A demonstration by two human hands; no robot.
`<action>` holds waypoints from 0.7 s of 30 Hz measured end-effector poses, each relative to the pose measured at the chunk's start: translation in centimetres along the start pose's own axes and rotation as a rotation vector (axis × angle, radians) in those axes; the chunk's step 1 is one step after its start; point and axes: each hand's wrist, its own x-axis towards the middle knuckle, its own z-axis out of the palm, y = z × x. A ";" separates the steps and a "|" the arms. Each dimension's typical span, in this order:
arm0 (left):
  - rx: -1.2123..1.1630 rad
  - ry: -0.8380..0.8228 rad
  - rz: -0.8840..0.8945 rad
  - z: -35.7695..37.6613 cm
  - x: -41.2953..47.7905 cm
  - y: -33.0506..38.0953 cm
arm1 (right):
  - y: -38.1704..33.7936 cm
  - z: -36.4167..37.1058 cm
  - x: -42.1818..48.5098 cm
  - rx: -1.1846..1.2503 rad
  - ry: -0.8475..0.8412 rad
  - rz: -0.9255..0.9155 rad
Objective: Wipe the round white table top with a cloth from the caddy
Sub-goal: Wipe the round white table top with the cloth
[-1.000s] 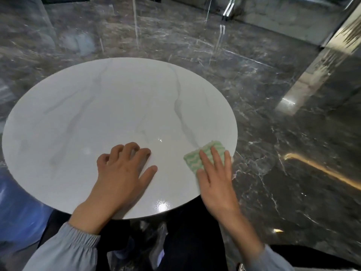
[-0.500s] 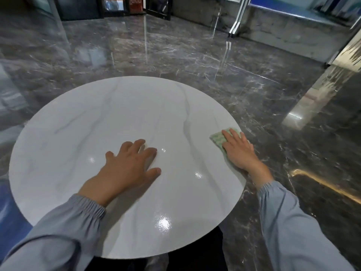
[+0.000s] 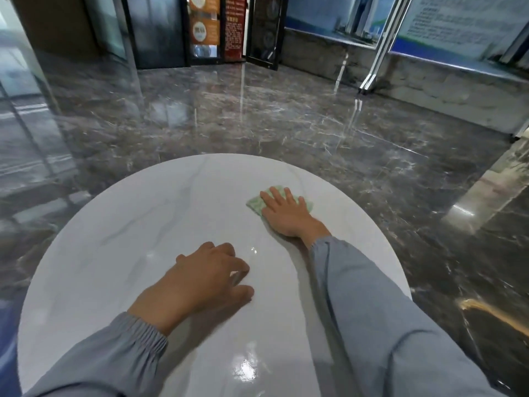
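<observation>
The round white table top point(image 3: 120, 253) with faint grey veins fills the lower middle of the head view. A green and white cloth point(image 3: 256, 206) lies flat on its far right part. My right hand point(image 3: 286, 216) presses down on the cloth with straight, spread fingers and covers most of it. My left hand point(image 3: 200, 285) rests palm down on the bare table near the middle, fingers slightly bent, holding nothing. The caddy is out of view.
Glossy dark marble floor point(image 3: 286, 118) surrounds the table. Black-framed glass doors point(image 3: 160, 30) and orange signs stand at the back. A low stone ledge point(image 3: 429, 84) with metal posts runs along the back right.
My right hand has slid the cloth from the near right edge along the rim to the far right part of the table. The camera has tilted up. My left hand has stayed put.
</observation>
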 end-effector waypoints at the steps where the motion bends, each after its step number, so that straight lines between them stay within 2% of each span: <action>1: -0.023 0.024 -0.014 -0.7 1.1 -0.2 | -2.2 0.3 0.7 -0.007 -0.009 -0.071; 3: -0.046 0.065 -0.079 -1.7 3.2 -0.7 | -4.8 0.9 1.6 -0.007 -0.031 -0.159; 6: 0.028 0.120 -0.154 -1.8 5.0 -2.0 | -2.6 0.7 2.6 -0.014 -0.002 -0.140; 11: 0.084 0.098 -0.173 -0.6 5.1 -3.6 | 10.3 -2.0 3.0 0.007 0.124 0.267; 14: 0.105 0.117 -0.156 -0.5 5.3 -3.5 | 15.2 -3.1 3.6 0.045 0.057 0.405; 17: 0.113 0.108 -0.129 -0.7 5.5 -3.6 | 13.8 -3.4 6.4 0.057 0.037 0.425; 21: 0.038 0.131 -0.080 -1.8 5.2 -5.5 | 7.8 -4.5 11.7 0.030 0.037 0.313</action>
